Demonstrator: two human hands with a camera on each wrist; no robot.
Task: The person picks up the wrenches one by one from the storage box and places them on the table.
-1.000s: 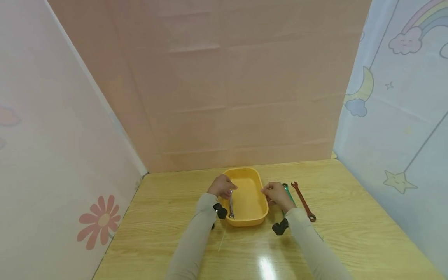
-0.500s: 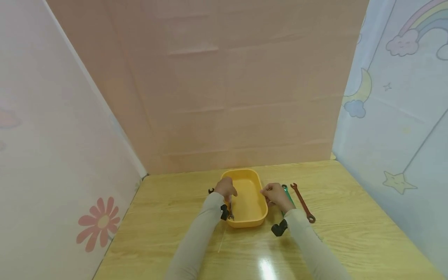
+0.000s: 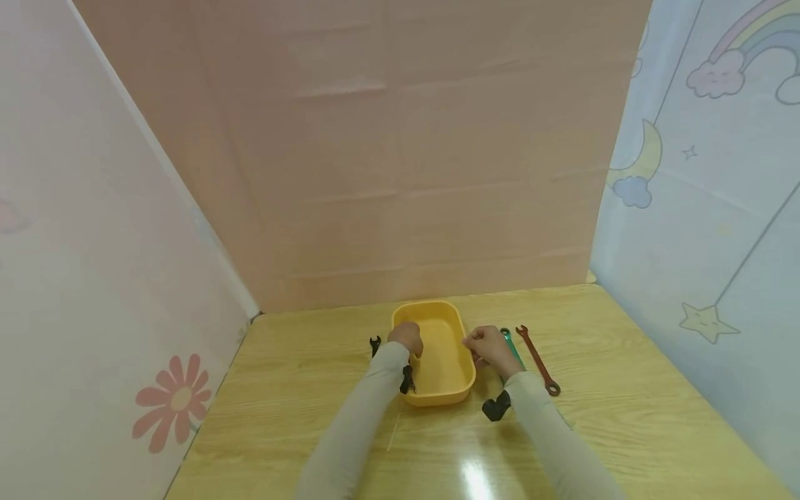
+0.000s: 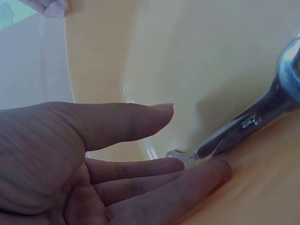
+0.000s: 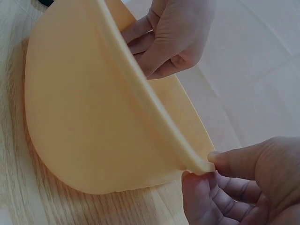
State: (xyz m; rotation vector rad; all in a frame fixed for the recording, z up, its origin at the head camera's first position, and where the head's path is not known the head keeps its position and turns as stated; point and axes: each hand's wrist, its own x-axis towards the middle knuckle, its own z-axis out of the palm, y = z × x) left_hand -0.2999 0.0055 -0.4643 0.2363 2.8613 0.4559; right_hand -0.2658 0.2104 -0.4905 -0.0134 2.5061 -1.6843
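A yellow plastic tray (image 3: 445, 361) stands on the table in the head view. My left hand (image 3: 407, 338) reaches down inside it near its left wall. In the left wrist view, a shiny silver wrench (image 4: 248, 119) lies in the tray along the wall. The left fingers (image 4: 159, 187) are extended, with their tips close to the wrench's far end; the thumb stays apart from them. Whether they touch the wrench, I cannot tell. At the tray's right side my right hand (image 3: 494, 346) pinches the rim (image 5: 199, 165) between thumb and fingers, clearest in the right wrist view.
A green wrench (image 3: 516, 353) lies right of the tray, partly behind the right hand. Farther right is a red wrench (image 3: 539, 361). A black wrench (image 3: 375, 344) sits left of the tray, mostly covered by the left arm. Upright sheets border the wooden table (image 3: 300, 375).
My left hand has moved down and slightly right in the tray, away from the silver wrench's upper end. The black wrench's end has come into view. The right hand keeps its pinch on the rim.
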